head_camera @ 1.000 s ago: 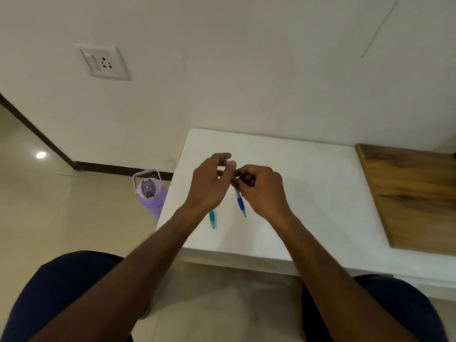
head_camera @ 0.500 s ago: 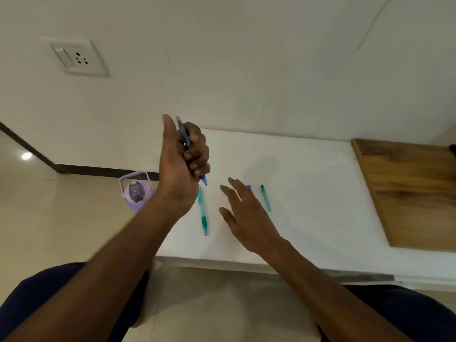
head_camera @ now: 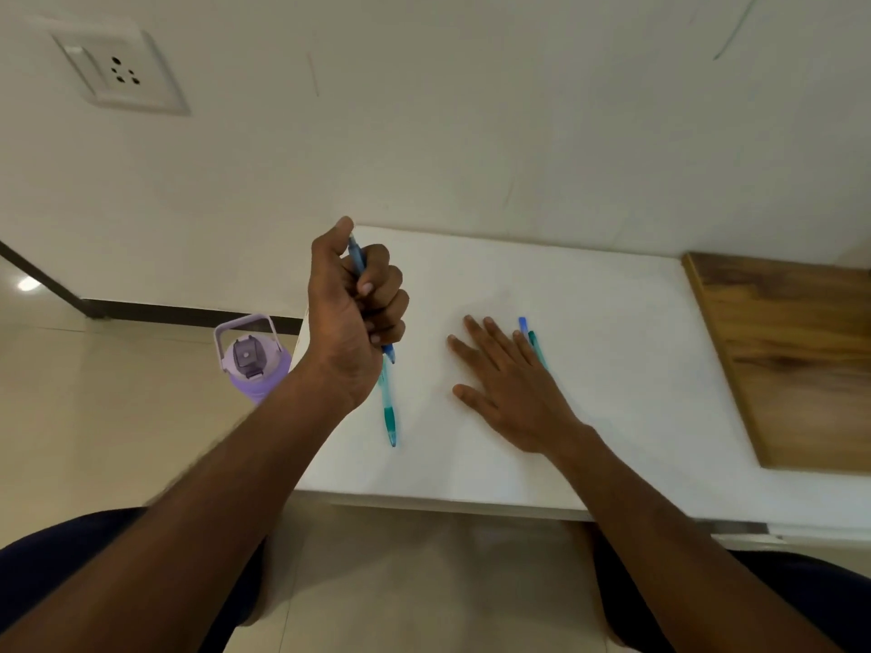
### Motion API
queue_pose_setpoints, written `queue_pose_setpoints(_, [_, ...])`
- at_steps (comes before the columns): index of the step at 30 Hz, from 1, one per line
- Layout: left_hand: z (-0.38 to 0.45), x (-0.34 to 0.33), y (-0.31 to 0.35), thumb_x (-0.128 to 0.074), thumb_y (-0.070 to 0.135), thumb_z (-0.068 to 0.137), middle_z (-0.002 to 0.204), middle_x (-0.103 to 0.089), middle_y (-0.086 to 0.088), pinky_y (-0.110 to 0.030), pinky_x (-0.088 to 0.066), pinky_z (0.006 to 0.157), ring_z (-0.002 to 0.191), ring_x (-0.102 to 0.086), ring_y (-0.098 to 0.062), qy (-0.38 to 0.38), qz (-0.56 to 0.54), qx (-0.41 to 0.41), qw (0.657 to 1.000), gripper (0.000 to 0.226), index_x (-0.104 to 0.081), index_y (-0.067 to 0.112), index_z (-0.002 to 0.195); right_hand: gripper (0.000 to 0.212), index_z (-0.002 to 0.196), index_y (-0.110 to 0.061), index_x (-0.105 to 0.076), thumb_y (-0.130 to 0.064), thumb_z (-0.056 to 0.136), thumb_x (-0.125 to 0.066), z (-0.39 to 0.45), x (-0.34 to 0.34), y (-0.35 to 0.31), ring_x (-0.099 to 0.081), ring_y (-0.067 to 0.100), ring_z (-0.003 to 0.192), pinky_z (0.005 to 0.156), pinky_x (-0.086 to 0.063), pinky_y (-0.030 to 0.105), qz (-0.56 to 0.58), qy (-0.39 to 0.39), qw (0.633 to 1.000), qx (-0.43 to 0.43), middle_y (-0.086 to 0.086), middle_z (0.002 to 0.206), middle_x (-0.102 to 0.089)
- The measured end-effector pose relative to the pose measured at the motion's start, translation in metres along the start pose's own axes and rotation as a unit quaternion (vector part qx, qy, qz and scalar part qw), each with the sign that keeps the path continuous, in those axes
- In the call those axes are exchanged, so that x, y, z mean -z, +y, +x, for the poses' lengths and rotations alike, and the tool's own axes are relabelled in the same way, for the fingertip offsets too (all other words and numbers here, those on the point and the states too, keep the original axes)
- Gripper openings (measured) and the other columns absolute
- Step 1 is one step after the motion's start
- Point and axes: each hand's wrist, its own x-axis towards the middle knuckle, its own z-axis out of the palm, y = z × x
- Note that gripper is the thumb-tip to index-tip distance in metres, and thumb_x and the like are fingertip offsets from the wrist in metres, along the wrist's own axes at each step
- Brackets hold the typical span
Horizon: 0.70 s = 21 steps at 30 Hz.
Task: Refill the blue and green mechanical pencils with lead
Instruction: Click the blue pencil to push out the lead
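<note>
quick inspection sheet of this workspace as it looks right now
surface: white table, top bare around the hands
job's things: blue pencil held upright in the left hand; green pencil lying flat on the table below that hand; small blue piece and small green piece lying side by side by the right hand's fingertips
clutter: wooden board at the table's right end
grippers: left hand fisted round the blue pencil; right hand flat, fingers straight
cables: nothing seen
surroundings: purple bottle on the floor at left; wall socket
</note>
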Motion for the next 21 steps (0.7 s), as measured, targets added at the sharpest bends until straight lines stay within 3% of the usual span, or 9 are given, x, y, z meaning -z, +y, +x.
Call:
queue_pose_setpoints(4, [-0.004, 0.005, -0.004, -0.033, 0.054, 0.104, 0.052, -0.015, 0.007, -0.026, -0.007, 0.045, 0.051, -0.006, -0.013, 0.003, 0.005, 0.009, 1.000, 0.060, -0.029, 0.024, 0.053, 0.072, 0.167, -0.034, -0.009, -0.067, 0.104, -0.016, -0.004, 0.019, 0.036, 0.007, 0.022, 0.163, 0.130, -0.005, 0.055, -0.038, -0.010, 0.998, -0.052, -0.001, 0.177, 0.004])
queue_pose_setpoints(7, [-0.005, 0.004, -0.003, -0.035, 0.058, 0.103, 0.052, -0.016, 0.008, -0.027, -0.006, 0.046, 0.050, -0.006, -0.012, 0.003, -0.002, 0.019, 1.000, 0.059, -0.026, 0.025, 0.055, 0.081, 0.168, -0.024, -0.012, -0.070, 0.101, -0.009, -0.003, 0.026, 0.029, 0.008, 0.027, 0.163, 0.131, -0.003, 0.054, -0.036, 0.027, 0.991, -0.128, 0.009, 0.177, 0.003])
queue_pose_setpoints(10, [-0.003, -0.004, -0.006, -0.034, 0.064, 0.103, 0.050, -0.017, 0.009, -0.026, -0.005, 0.046, 0.050, -0.006, -0.012, -0.004, -0.030, 0.028, 0.999, 0.061, -0.023, 0.026, 0.057, 0.077, 0.168, -0.025, -0.011, -0.068, 0.105, -0.015, 0.001, 0.016, -0.003, 0.009, 0.024, 0.163, 0.131, 0.000, 0.049, 0.006, 0.079, 0.993, -0.088, 0.005, 0.177, 0.005])
queue_pose_setpoints(12, [-0.003, -0.011, -0.011, -0.031, 0.069, 0.103, 0.048, -0.020, 0.010, -0.024, -0.007, 0.045, 0.050, -0.006, -0.011, -0.020, -0.052, 0.033, 0.998, 0.065, -0.025, 0.025, 0.055, 0.076, 0.168, -0.031, -0.004, -0.071, 0.104, -0.017, 0.004, 0.005, -0.016, 0.012, 0.021, 0.162, 0.131, 0.000, 0.049, 0.009, 0.068, 0.996, -0.057, 0.000, 0.177, 0.011])
queue_pose_setpoints(17, [0.003, -0.028, -0.020, -0.031, 0.060, 0.105, 0.045, -0.025, 0.011, -0.017, -0.020, 0.038, 0.040, -0.017, -0.005, -0.077, -0.022, 0.057, 0.995, 0.065, -0.031, 0.026, 0.051, 0.084, 0.167, -0.033, -0.002, -0.080, 0.099, -0.016, 0.008, -0.015, -0.017, 0.008, 0.026, 0.163, 0.130, -0.010, 0.056, -0.009, 0.037, 0.994, -0.101, 0.002, 0.177, 0.008])
queue_pose_setpoints(21, [0.009, -0.040, -0.021, -0.033, 0.056, 0.105, 0.047, -0.022, 0.010, -0.017, -0.018, 0.039, 0.041, -0.016, -0.006, -0.058, 0.008, 0.077, 0.995, 0.061, -0.027, 0.026, 0.053, 0.085, 0.166, -0.037, -0.005, -0.084, 0.096, -0.017, 0.011, -0.017, -0.019, 0.004, 0.028, 0.163, 0.128, -0.013, 0.060, -0.016, 0.049, 0.992, -0.113, 0.000, 0.177, 0.004])
